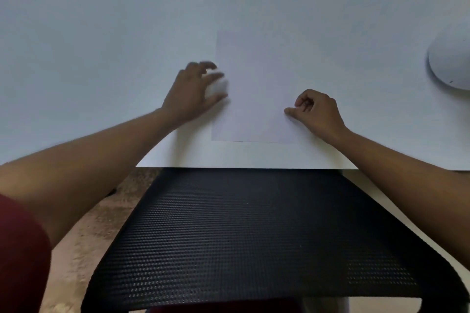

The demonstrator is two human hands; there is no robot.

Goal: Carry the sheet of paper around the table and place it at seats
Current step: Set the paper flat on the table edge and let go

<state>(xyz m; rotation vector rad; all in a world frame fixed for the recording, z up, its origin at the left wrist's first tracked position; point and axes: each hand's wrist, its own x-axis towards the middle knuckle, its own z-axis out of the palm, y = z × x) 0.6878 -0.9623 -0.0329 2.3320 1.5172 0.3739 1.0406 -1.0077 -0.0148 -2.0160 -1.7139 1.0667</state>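
Sheet of paper (256, 89) on table (101, 33), behind chair (254, 236)

A white counter (101, 33) spans the view. A white sheet of paper (254, 99) lies flat near its near edge, and a rounded white object (451, 61) rests at far right.

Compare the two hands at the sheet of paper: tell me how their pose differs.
The left hand is spread, fingers curved and blurred, at the sheet of paper's left edge; the right hand is curled, sharp, at its right edge. The left hand lies farther up the sheet, the right hand nearer its bottom. Both are bare and low over the white table, beyond the black mesh chair.
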